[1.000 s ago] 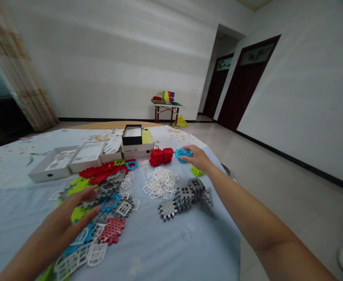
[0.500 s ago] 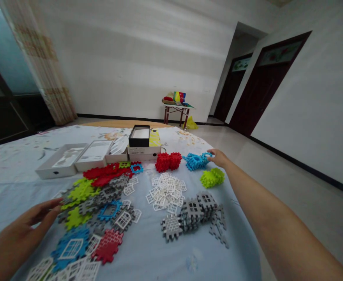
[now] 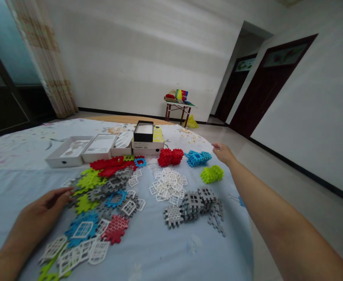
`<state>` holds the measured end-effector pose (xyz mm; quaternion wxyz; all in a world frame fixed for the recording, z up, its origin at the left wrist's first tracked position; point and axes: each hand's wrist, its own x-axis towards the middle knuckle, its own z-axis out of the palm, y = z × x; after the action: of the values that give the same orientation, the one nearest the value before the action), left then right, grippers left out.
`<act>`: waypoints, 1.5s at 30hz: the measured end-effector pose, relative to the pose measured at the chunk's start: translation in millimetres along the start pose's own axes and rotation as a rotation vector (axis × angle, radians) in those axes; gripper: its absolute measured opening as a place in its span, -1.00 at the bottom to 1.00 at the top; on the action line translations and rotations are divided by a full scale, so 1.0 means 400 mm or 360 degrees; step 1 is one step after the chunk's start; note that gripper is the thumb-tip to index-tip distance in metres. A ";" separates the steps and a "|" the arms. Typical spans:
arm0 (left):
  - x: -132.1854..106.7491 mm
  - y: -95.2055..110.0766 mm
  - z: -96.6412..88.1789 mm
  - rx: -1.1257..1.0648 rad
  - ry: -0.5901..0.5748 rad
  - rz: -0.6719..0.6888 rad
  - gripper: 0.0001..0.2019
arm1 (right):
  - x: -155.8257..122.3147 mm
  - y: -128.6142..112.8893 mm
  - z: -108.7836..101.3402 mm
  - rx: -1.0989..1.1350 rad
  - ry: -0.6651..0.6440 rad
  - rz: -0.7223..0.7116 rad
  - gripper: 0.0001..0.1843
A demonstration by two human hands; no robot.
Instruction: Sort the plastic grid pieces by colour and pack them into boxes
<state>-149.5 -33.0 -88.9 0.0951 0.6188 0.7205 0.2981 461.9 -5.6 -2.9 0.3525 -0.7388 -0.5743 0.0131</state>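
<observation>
My left hand (image 3: 47,210) rests at the left edge of a mixed pile of toothed plastic building panels, its fingertips touching a grey panel beside a green panel (image 3: 90,179); thumb and fingers look slightly apart. My right hand (image 3: 224,153) is just right of a stack of blue panels (image 3: 197,158), fingers stretched out and holding nothing that I can see. Near it are red panels (image 3: 170,157) and a green stack (image 3: 212,174). White window frames (image 3: 168,184) lie heaped mid-table, with grey panels (image 3: 193,203) nearer me.
Open white boxes (image 3: 66,158) and a black box (image 3: 144,136) on other boxes line the back of the cloth-covered table (image 3: 148,249). A blue panel (image 3: 86,230), a red brick-pattern panel (image 3: 116,229) and loose window frames lie at front left. A small table (image 3: 179,103) stands by the wall.
My right hand has let go of a blue panel at the blue stack and moved slightly right of it. My left hand stays at the mixed pile. The view has shifted a little.
</observation>
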 end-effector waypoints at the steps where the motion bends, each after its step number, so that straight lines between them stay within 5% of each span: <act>1: -0.010 0.018 -0.012 -0.0033 0.0007 0.0013 -0.58 | -0.014 -0.027 -0.009 0.0011 0.0013 -0.0016 -0.60; 4: -0.033 0.051 -0.030 -0.0177 0.0038 0.0051 -0.57 | -0.074 -0.126 -0.019 0.0089 0.0021 -0.0139 -0.62; 9: -0.043 0.048 -0.019 -0.0429 0.0062 0.0065 -0.57 | -0.251 -0.336 0.004 0.0291 -0.0112 -0.0648 -0.70; 13: -0.046 0.044 -0.014 -0.0574 0.0066 0.0035 -0.59 | -0.412 -0.479 0.074 0.0449 -0.0429 -0.1039 -0.76; 17: -0.052 0.047 -0.015 -0.0588 0.0060 0.0040 -0.63 | -0.525 -0.557 0.180 0.0549 -0.0750 -0.1087 -0.74; 24: -0.055 0.048 -0.019 -0.0665 0.0014 0.0000 -0.62 | -0.621 -0.608 0.263 0.0202 -0.0997 -0.0878 -0.49; 35: -0.051 0.051 -0.027 -0.0523 -0.0018 0.0000 -0.59 | -0.651 -0.594 0.280 0.0184 -0.0929 -0.0815 -0.40; 45: -0.039 0.041 -0.016 -0.0441 -0.0017 0.0042 -0.60 | -0.629 -0.593 0.244 0.0180 -0.0963 -0.0903 -0.43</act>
<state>-135.6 -48.9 -78.2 0.1794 0.6108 0.6637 0.3927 135.8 -150.3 -46.2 0.1976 -0.4937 -0.8310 0.1633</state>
